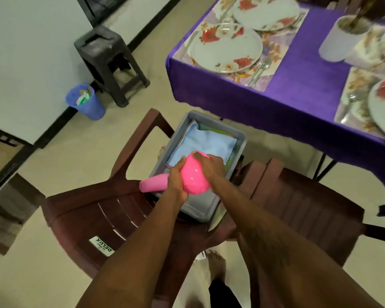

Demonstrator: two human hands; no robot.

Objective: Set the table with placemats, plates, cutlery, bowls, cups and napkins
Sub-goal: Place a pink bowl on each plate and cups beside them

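Beige floor tiles run under a brown plastic chair [93, 210], and on its seat sits a gray tub [200, 207]. Over that tub I hold a pink bowl [195, 176] upside down, my left hand [176, 176] wrapped on one side and my right hand [211, 166] clasped on the other. A pink cup [152, 185] lies on its side at the tub's near-left edge, just beside my left hand. Inside the tub, a light blue napkin [207, 143] lies on other folded cloths. Up right, the counter with its purple cloth [302, 70] carries floral placemats, flowered plates [226, 48] and cutlery. A blue bin [87, 103] and a dark stool [110, 61] stand by the wall.
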